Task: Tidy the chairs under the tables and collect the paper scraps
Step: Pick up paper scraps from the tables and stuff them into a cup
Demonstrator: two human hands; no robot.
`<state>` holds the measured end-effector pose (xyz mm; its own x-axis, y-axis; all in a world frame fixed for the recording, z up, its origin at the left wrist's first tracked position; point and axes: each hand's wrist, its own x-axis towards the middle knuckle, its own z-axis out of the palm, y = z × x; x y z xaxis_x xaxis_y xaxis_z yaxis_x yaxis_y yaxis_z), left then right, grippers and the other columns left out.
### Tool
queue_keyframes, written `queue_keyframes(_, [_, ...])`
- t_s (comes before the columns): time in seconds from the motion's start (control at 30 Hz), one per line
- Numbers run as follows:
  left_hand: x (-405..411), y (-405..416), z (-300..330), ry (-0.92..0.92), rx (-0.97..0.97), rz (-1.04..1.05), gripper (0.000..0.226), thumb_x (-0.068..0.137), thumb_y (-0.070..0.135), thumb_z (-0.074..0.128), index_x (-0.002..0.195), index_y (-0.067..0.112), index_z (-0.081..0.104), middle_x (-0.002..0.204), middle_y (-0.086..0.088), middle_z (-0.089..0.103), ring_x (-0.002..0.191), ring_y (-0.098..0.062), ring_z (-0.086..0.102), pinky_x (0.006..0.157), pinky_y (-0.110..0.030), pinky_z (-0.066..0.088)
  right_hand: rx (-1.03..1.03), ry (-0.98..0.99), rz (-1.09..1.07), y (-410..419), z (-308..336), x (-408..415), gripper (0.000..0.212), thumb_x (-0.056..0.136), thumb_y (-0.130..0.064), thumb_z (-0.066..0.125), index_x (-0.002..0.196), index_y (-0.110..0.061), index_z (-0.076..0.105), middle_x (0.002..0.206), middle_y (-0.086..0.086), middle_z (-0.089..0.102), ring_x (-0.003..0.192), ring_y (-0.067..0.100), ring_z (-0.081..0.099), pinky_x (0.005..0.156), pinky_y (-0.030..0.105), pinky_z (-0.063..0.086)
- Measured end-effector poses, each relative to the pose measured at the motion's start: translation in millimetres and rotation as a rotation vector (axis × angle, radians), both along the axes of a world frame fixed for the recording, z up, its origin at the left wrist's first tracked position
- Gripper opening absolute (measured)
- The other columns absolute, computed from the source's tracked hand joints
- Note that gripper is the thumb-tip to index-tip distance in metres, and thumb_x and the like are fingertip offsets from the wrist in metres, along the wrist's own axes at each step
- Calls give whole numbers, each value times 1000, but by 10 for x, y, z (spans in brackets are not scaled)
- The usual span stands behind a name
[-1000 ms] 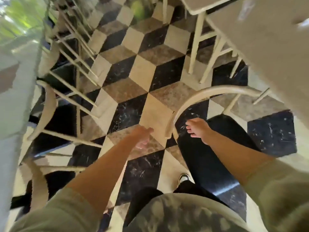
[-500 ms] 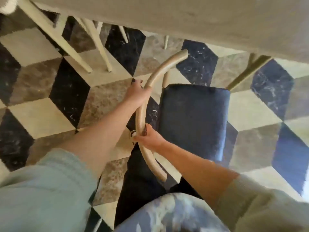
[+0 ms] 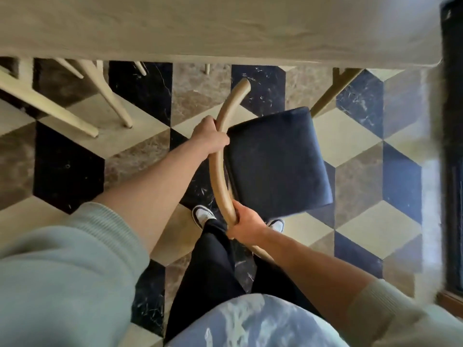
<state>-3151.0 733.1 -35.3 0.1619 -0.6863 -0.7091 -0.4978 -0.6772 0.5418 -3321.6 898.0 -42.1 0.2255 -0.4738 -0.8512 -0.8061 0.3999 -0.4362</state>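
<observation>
A chair with a curved pale wooden back rail [image 3: 220, 171] and a dark blue padded seat [image 3: 278, 161] stands on the floor just in front of my legs, its seat turned towards the table [image 3: 225, 26]. My left hand [image 3: 210, 136] grips the upper part of the rail. My right hand [image 3: 246, 221] grips the rail lower down, close to my knee. The seat lies short of the table's near edge. No paper scrap shows in this view.
The pale table top fills the upper part of the view. Under it at the left stand pale legs of another chair [image 3: 110, 101], and a table leg [image 3: 333, 93] slants at the right. A dark door or frame [image 3: 451, 146] runs along the right edge. The floor has cube-pattern tiles.
A second ago both hands were reaching open towards the chair rail. They closed on it, and the view turned to face the table; the chair seat now sits angled nearer the table edge.
</observation>
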Motion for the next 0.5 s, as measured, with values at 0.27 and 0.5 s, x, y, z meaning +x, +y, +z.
queue_keyframes(0.27, [428,280,16,25,73,352,55,81,16,77,126,16,46,111,-7,61,76,-19,61,44,-29,50,-81,11,235,-253,14,-138,72,75,-13,73,139,-37,50,103,-5,65,89,18,63,73,31,52])
queue_keyframes(0.5, [174,310,107,-14,91,633,42,93,26,71,128,13,52,115,-12,65,89,-29,68,59,-45,65,-392,108,626,-1182,75,-830,65,84,-14,63,138,-47,46,97,-7,64,82,21,63,66,39,58])
